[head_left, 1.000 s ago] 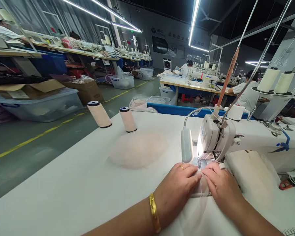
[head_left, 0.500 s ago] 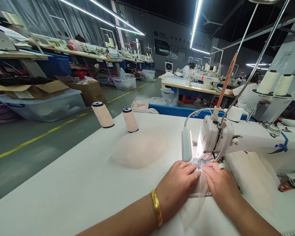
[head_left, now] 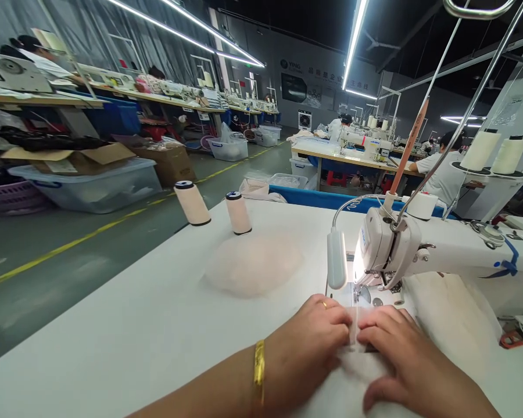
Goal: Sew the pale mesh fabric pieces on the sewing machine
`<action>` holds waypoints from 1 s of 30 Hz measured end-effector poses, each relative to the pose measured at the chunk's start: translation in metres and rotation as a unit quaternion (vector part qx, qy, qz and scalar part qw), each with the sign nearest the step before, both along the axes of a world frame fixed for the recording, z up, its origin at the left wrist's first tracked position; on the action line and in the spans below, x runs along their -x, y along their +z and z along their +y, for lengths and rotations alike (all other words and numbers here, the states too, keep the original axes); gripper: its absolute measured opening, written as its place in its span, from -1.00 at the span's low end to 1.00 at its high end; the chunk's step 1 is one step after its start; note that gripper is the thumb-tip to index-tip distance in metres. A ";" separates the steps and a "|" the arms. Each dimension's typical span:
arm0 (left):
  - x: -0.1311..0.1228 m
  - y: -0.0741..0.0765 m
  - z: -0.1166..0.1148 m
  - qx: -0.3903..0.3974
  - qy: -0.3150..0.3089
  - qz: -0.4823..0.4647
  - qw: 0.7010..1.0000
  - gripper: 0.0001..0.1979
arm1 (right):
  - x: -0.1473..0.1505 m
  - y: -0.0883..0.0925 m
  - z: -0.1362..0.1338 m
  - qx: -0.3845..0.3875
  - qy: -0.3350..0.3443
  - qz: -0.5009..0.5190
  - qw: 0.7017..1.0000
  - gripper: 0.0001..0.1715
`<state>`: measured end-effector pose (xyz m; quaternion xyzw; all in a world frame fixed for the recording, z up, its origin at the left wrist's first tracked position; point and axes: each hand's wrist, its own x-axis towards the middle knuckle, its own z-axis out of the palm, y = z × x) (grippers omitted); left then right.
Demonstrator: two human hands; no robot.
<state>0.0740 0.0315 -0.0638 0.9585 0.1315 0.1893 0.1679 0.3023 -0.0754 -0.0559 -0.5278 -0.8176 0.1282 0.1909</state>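
Pale sheer fabric runs from the needle area of a white sewing machine towards my body, blurred at its near part. My left hand, with a ring and a gold bracelet, has its fingers curled on the fabric's left side. Opposite it, my right hand grips the fabric with bent fingers, its thumb lower and apart. Both hands are just in front of the presser foot. A strip of fabric shows between the fingertips; the parts beneath the hands are hidden.
A lamp hangs left of the needle. Two peach thread cones stand at the table's far left, behind a sheer pale piece. More light fabric lies under the machine arm. Other people sit at machines beyond.
Both hands have drawn back from the presser foot towards me with the fabric, and the right thumb has spread. The whole view has shifted slightly, so the background sits further right.
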 end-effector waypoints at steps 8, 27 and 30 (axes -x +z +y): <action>-0.029 -0.012 0.005 0.123 0.099 -0.064 0.985 -0.85 | 0.003 -0.016 0.013 -0.083 -0.055 0.105 0.989 -0.76; -0.039 -0.013 0.017 0.086 0.078 -0.127 0.985 -0.70 | 0.006 -0.017 0.024 -0.108 -0.126 0.102 0.981 -0.70; -0.033 -0.017 0.010 0.025 0.059 -0.130 0.989 -0.68 | 0.003 -0.015 0.016 -0.106 -0.059 0.037 0.992 -0.68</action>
